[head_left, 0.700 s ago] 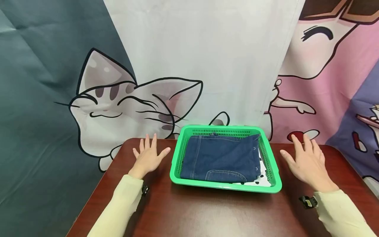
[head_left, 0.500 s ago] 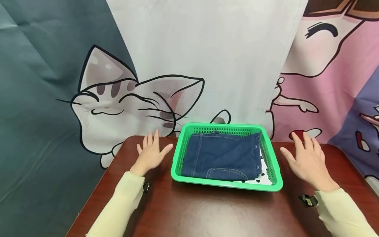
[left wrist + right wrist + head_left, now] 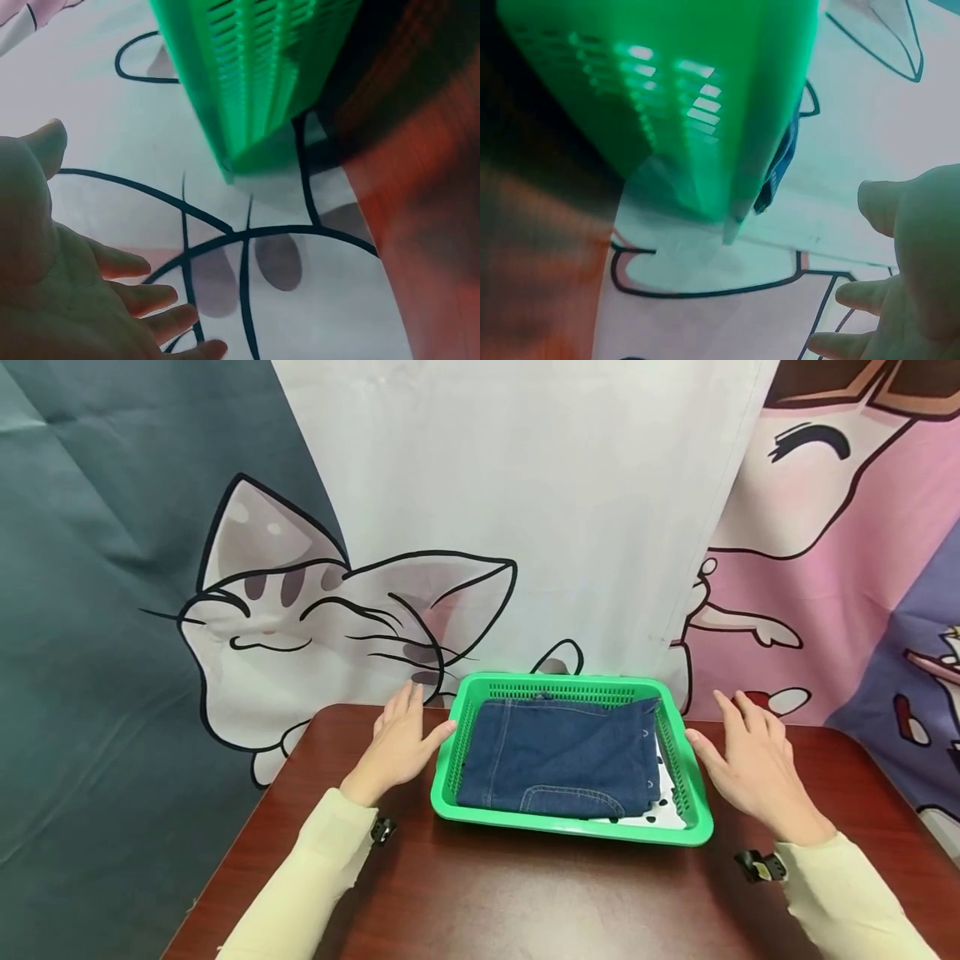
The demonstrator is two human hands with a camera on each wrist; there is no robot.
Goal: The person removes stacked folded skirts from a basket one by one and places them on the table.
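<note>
The left grip (image 3: 397, 745) is relaxed, thumb and fingers apart, just beside a green rectangular plastic basket (image 3: 570, 829). The right grip (image 3: 756, 772), likewise spread, is near its other side. Between both grips, the basket contains folded dark-blue denim cloth (image 3: 562, 760) over black-spotted white cloth (image 3: 667, 812), on the reddish-brown wooden tabletop (image 3: 555, 893).

A cartoon-printed cloth backdrop (image 3: 570, 518) hangs behind a reddish-brown table (image 3: 525, 893) whose top catches soft light.

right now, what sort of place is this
Probably an indoor tabletop set-up: a red-brown table bears a green basket of folded denim, with a cartoon-printed backdrop behind.
</note>
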